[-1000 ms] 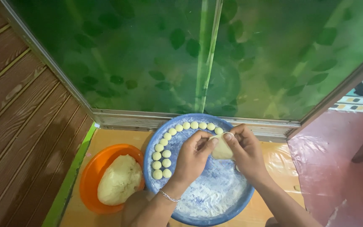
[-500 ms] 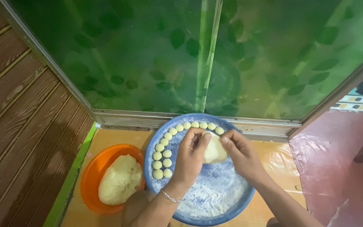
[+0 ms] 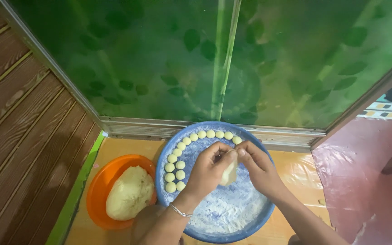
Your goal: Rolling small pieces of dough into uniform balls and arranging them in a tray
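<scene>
Both hands, left hand (image 3: 207, 170) & right hand (image 3: 258, 167), fingers closed pinching 1 pale soft dough lump (image 3: 229, 173) over the floured round blue plastic tray (image 3: 250, 222), so bits drop near the small dough balls (image 3: 178, 164).

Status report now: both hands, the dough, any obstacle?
Left hand and right hand together pinching dough piece above floured blue tray. Small dough balls line the rim. Nothing in the way.

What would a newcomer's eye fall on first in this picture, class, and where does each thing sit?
At centre, the left hand and right hand pinch a pale dough piece over a floured blue tray. Small dough balls curve along its upper-left rim. To the left, an orange bowl holds a dough lump.
</scene>
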